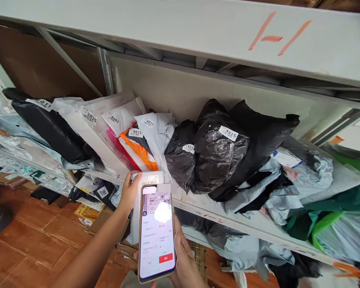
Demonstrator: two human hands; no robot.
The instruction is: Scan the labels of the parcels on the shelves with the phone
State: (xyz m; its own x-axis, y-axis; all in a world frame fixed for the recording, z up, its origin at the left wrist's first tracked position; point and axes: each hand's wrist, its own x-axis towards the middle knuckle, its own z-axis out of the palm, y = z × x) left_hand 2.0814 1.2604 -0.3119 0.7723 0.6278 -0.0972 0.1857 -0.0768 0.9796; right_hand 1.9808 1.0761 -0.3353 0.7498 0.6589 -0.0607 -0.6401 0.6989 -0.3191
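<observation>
The left hand [129, 194] pinches in its fingers a pale parcel [135, 224], likely light, soft, best held by its top edge; the right hand [184, 256] clasps the stiff, probably slippery phone [156, 244], near the shelf [258, 231].

Metal shelving, pale: upper beam [180, 40] bears orange-red strokes. Middle shelf [243, 228] holds, left to right: one long black parcel [54, 130]; one flat white parcel [102, 144], labelled 3035; one small white parcel [123, 118], 4002; one orange parcel [141, 151]; one white bag [156, 138], 4017; one black bag [180, 164], 4024; one larger, shiny black bag [217, 154], 4025. Green wrapping [327, 228] lies at far right. Below, a yellow package [87, 212] sits near reddish floor tiles [33, 240].
</observation>
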